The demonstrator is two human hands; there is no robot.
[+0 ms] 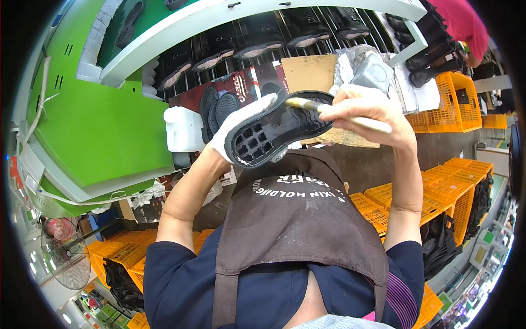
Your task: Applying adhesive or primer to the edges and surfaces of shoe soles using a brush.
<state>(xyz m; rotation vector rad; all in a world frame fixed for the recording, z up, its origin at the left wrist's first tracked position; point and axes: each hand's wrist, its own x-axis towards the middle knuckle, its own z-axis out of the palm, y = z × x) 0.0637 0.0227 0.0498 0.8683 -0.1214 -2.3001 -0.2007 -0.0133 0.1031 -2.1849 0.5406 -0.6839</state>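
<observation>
A black shoe sole [276,127] is held tilted in front of my chest, its hollow inner side facing up, with a grid of square recesses at the heel end. My left hand [223,135], in a white glove, grips the sole along its left edge. My bare right hand [378,109] is closed round a brush [373,124] with a pale handle. The brush's yellowish bristles lie over the forefoot part of the sole, seemingly touching it. More black soles [226,107] stand on the bench just beyond my left hand, beside a white plastic jug [184,129].
Black boots [260,38] lie in a row on a roller rack at the back. Cardboard [309,72] and a plastic-wrapped container [375,75] rest on the bench. A green machine [104,129] stands left. Orange crates [457,104] are on the right; a person in pink [460,21] is beyond.
</observation>
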